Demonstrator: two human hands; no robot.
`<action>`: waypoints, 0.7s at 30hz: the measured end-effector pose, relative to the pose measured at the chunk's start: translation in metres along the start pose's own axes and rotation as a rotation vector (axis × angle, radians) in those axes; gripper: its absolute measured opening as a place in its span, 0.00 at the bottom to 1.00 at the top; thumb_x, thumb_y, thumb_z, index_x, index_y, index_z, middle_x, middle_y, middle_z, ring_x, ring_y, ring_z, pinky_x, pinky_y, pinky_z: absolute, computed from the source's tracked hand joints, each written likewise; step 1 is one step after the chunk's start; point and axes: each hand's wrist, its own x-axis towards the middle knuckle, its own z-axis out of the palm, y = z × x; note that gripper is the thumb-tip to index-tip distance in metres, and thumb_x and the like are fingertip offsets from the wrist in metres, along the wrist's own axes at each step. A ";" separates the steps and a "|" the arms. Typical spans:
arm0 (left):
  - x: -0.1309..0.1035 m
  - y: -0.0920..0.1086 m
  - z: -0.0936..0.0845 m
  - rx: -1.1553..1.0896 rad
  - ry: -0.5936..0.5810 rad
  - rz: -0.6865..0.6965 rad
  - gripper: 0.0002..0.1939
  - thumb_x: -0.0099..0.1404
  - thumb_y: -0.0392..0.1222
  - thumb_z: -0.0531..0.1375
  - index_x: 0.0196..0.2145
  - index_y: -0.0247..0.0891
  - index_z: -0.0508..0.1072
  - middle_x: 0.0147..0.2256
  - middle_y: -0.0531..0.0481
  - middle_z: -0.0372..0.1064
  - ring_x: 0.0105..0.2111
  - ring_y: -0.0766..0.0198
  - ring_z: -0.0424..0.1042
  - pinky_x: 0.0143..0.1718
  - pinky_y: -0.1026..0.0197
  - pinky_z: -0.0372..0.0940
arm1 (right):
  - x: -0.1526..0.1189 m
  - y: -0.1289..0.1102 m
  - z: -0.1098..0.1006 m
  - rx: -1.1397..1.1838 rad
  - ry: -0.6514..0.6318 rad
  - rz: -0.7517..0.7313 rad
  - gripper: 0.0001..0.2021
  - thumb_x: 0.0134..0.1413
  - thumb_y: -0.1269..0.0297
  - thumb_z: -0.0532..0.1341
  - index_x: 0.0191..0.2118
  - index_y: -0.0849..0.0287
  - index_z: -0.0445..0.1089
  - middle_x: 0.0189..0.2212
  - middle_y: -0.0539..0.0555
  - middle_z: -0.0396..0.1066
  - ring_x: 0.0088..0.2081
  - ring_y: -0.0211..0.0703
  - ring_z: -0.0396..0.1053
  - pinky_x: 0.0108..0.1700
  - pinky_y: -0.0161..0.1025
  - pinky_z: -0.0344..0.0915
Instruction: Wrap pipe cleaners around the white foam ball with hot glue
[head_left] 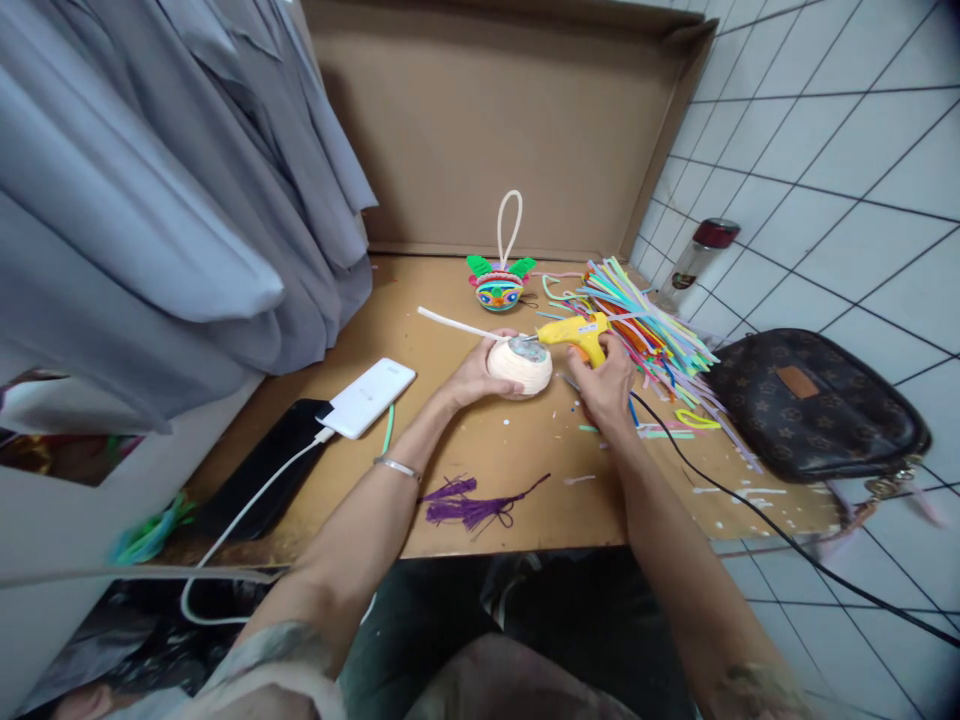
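Note:
A cream, cord-wrapped ball [520, 372] with a greyish uncovered patch on top is gripped by my left hand [480, 368], thumb at its front and fingers behind. A loose length of cream cord [456, 323] sticks out from it to the upper left. My right hand [606, 375] is wrapped round the handle of a yellow glue gun [571, 332], whose nozzle points left and meets the grey patch. Beyond the ball stands a colourful animal-head ornament [499, 289] with green ears and a cream loop.
Coloured fuzzy sticks [652, 320], a clear bottle [690, 262] and a brown bag [817, 405] lie right. Purple tassels [472, 510] lie near the front edge. A white power bank [373, 398] and black phone [274, 470] are left. A black cable [720, 485] trails right.

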 end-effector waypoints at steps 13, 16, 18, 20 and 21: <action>-0.001 -0.016 0.005 0.079 0.043 0.047 0.57 0.36 0.57 0.80 0.61 0.40 0.64 0.63 0.36 0.62 0.64 0.40 0.64 0.68 0.39 0.60 | -0.002 -0.003 -0.002 -0.126 0.097 -0.108 0.18 0.52 0.54 0.62 0.47 0.58 0.69 0.43 0.62 0.77 0.46 0.55 0.75 0.49 0.50 0.70; -0.001 -0.017 0.008 0.095 0.080 0.057 0.57 0.36 0.58 0.80 0.61 0.39 0.65 0.62 0.36 0.63 0.64 0.40 0.65 0.67 0.39 0.60 | -0.003 -0.008 -0.004 -0.159 0.076 -0.078 0.18 0.53 0.55 0.61 0.48 0.58 0.69 0.44 0.63 0.77 0.46 0.55 0.75 0.50 0.50 0.70; -0.001 -0.018 0.009 0.103 0.090 0.073 0.56 0.37 0.58 0.79 0.61 0.39 0.66 0.62 0.36 0.64 0.64 0.41 0.65 0.67 0.39 0.61 | -0.003 -0.010 -0.006 -0.181 0.057 -0.036 0.19 0.54 0.54 0.60 0.48 0.59 0.70 0.45 0.63 0.77 0.47 0.56 0.75 0.50 0.49 0.69; -0.002 -0.018 0.010 0.103 0.098 0.092 0.54 0.38 0.58 0.79 0.60 0.40 0.67 0.61 0.37 0.65 0.63 0.42 0.66 0.66 0.39 0.62 | -0.003 -0.013 -0.008 -0.188 0.039 -0.007 0.19 0.54 0.54 0.60 0.48 0.59 0.70 0.45 0.64 0.78 0.47 0.56 0.75 0.50 0.49 0.69; -0.002 -0.018 0.011 0.104 0.101 0.100 0.54 0.38 0.58 0.79 0.60 0.40 0.67 0.61 0.37 0.66 0.63 0.42 0.67 0.66 0.40 0.62 | -0.002 -0.013 -0.009 -0.184 0.032 0.001 0.19 0.53 0.54 0.60 0.48 0.59 0.70 0.45 0.64 0.78 0.47 0.57 0.75 0.50 0.50 0.69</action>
